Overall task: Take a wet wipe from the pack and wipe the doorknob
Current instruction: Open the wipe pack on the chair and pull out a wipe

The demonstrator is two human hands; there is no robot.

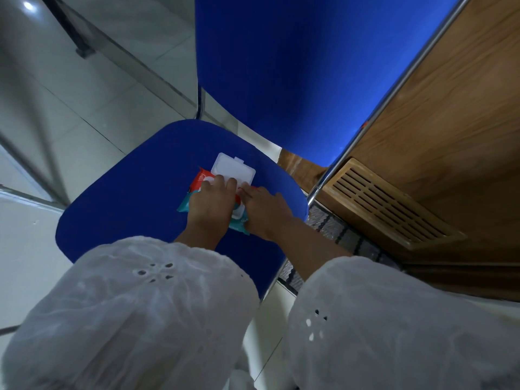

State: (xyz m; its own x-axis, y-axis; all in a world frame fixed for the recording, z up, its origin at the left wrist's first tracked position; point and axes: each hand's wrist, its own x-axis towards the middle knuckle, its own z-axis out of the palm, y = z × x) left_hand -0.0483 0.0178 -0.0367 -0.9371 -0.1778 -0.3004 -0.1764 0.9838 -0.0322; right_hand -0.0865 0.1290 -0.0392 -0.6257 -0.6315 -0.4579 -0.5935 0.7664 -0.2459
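A teal and red wet wipe pack (pixel 197 182) lies on the blue chair seat (pixel 126 187). Its white plastic lid (pixel 233 167) is flipped open toward the chair's back. My left hand (pixel 211 205) lies flat over the pack and presses it down, fingers reaching the lid's hinge. My right hand (pixel 266 211) rests on the pack's right side, its fingertips pinched at the opening. Both hands hide the opening, so I cannot see whether a wipe is caught. No doorknob is in view.
The blue chair back (pixel 295 66) rises behind the seat. A wooden door (pixel 450 122) with a slatted vent (pixel 388 204) stands to the right, beside a chrome chair leg (pixel 365 130). A woven mat (pixel 337 235) lies at the door. White floor tiles (pixel 70 108) spread left.
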